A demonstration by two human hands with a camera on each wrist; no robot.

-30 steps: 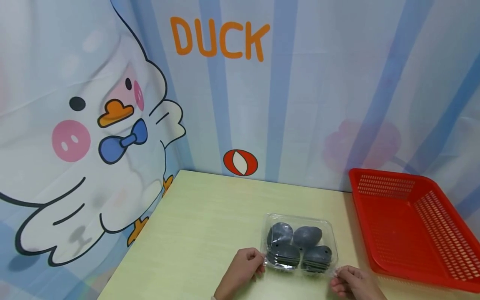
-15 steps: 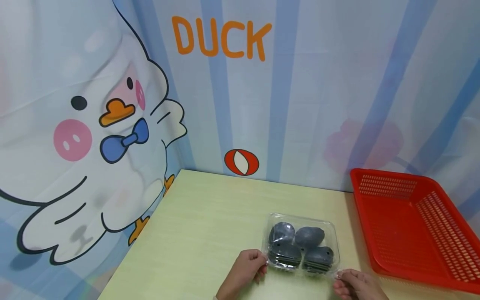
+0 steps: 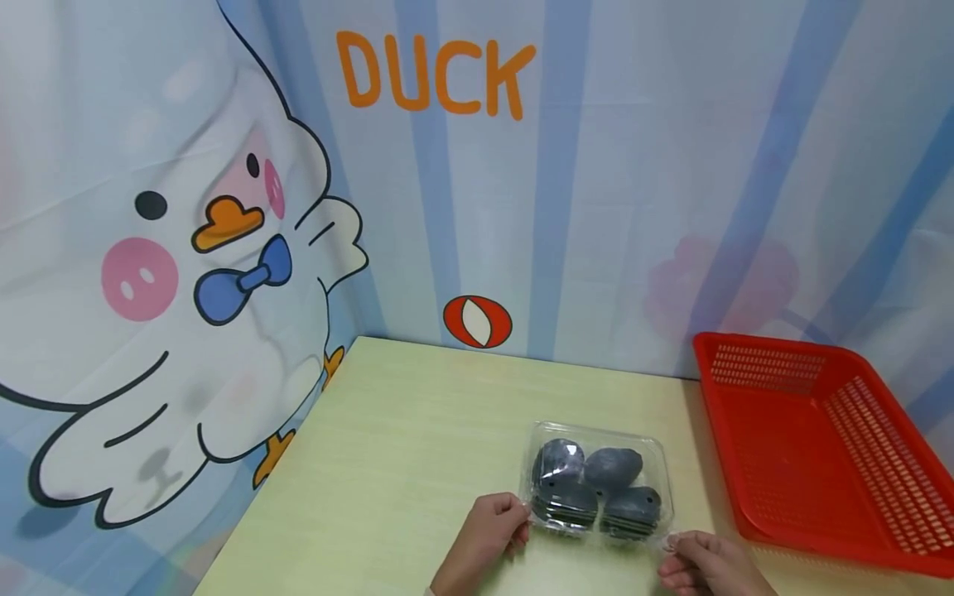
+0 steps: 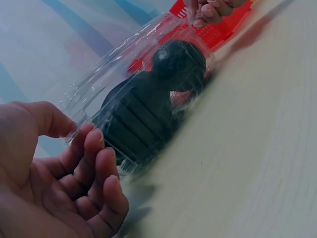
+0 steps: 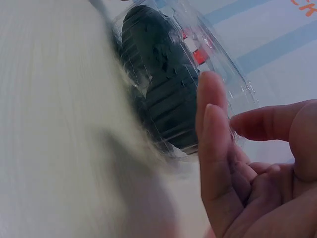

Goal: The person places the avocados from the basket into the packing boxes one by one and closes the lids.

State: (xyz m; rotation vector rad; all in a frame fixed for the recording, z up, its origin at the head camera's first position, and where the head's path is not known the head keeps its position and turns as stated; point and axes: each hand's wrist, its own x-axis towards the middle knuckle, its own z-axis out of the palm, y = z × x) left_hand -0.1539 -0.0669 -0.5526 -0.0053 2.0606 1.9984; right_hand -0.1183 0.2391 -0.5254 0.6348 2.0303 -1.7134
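Observation:
A clear plastic clamshell box [image 3: 654, 465] lies near the front of the table in the head view. Inside are several dark grey-green oval pieces [image 3: 613, 469], the front ones showing stacked layers. My left hand [image 3: 486, 530] pinches the box's near left corner between thumb and forefinger. At the near right corner, my right hand [image 3: 708, 564] pinches the rim the same way. The left wrist view shows the left thumb on the plastic edge, the other fingers loosely curled below. In the right wrist view, fingers partly hide the pinched corner. Whether the box's base touches the table, I cannot tell.
A red plastic basket [image 3: 790, 447] with perforated sides stands on the right of the pale yellow table [image 3: 417, 439]. Behind and to the left hangs a blue-and-white printed cloth [image 3: 596, 207] with a cartoon duck.

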